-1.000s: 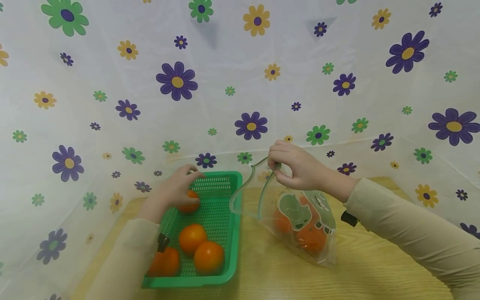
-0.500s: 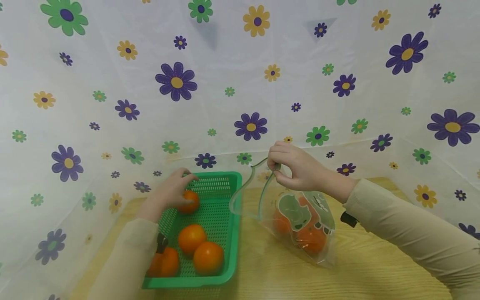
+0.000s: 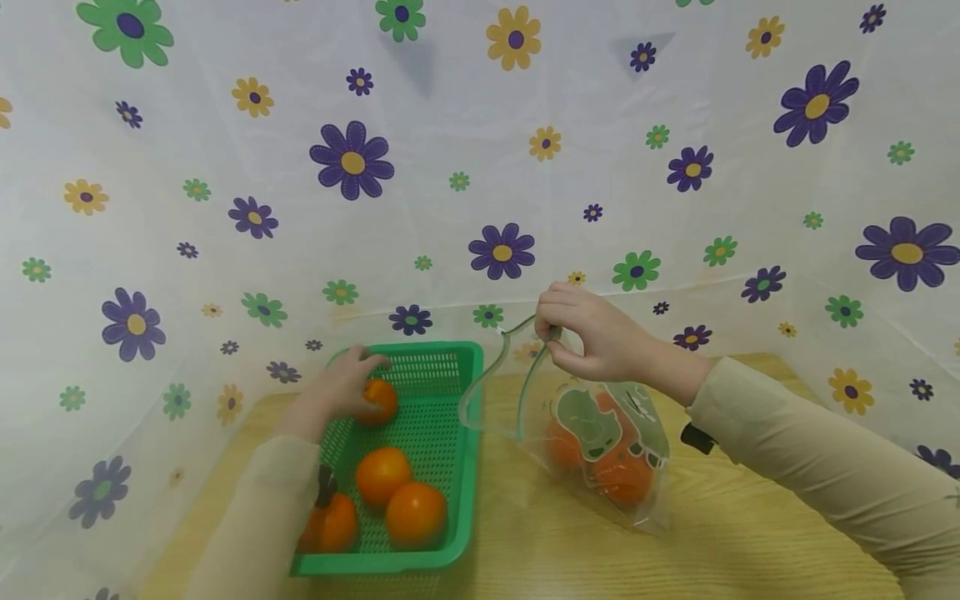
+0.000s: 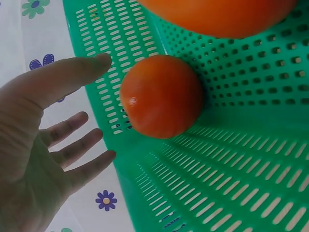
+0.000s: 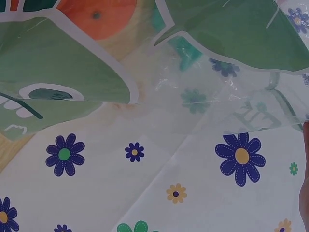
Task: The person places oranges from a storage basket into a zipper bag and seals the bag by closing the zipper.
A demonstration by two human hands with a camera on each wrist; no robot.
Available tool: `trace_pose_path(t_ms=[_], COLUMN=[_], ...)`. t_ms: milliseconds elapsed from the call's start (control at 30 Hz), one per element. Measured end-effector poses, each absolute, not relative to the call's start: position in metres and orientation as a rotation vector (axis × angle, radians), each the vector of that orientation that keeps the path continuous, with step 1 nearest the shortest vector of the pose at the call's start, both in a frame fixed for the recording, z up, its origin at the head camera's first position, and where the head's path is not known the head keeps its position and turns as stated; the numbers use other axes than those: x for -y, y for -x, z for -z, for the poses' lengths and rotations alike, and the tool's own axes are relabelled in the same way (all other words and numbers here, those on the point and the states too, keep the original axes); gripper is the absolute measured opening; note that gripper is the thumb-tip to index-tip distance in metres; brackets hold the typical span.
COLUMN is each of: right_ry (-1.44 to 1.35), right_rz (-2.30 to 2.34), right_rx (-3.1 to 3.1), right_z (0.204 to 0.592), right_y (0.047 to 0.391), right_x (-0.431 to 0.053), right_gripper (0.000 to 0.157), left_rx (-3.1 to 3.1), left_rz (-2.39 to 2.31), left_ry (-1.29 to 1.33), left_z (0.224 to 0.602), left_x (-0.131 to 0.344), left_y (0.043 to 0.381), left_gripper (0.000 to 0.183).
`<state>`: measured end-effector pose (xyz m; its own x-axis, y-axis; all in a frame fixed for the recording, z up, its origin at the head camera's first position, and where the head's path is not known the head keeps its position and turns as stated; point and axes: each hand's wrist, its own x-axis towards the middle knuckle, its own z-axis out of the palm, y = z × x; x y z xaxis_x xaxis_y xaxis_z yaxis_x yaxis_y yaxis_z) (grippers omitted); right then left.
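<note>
A: How do we find the left hand (image 3: 341, 385)?

B: We see its fingers (image 4: 89, 169) spread wide, only gently bent, with hold of nothing. Just beyond the thumb tip sits a smooth, round orange fruit (image 4: 161, 96), softly glossy; we can make out a gap between the two in the wrist view.

A: And around that fruit?

B: We have a rectangular green basket (image 3: 468, 467), its walls slotted, its floor pricked with small holes. Nearer the person than those fingers, more rounded fruits (image 3: 417, 515) rest inside it.

A: What do we see at the right hand (image 3: 592, 333)?

B: We see its fingers closed in a pinch on the rim of a clear bag (image 3: 592, 421). Below them hangs thin, creased film with green, white-edged prints, and orange fruits bulge behind it. The mouth gapes toward the left fingers.

A: Beneath and beyond?

B: Under both sets of fingers we have a wood-grained bench (image 3: 720, 517); behind them, a whitish flowered sheet (image 3: 442, 117).
</note>
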<state>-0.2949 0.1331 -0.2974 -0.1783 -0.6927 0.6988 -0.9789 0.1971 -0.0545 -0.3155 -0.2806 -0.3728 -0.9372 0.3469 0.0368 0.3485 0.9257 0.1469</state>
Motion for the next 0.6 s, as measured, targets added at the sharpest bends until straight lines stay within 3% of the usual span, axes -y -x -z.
trace_pose_path(t_ms=[367, 600], right_ry=[-1.541, -1.541], right_rz=[-0.680, -0.678], right_rx=[1.956, 1.961], right_z=[0.296, 0.297], right_y=[0.295, 0.295], right_x=[-0.136, -0.136], right_gripper=[0.010, 0.010], left_rx=[3.184, 3.208], left_rz=[0.251, 0.253], left_ry=[0.479, 0.435], left_z=[0.381, 0.388], left_x=[0.278, 0.276], left_y=[0.320, 0.322], left_gripper=[0.081, 0.078])
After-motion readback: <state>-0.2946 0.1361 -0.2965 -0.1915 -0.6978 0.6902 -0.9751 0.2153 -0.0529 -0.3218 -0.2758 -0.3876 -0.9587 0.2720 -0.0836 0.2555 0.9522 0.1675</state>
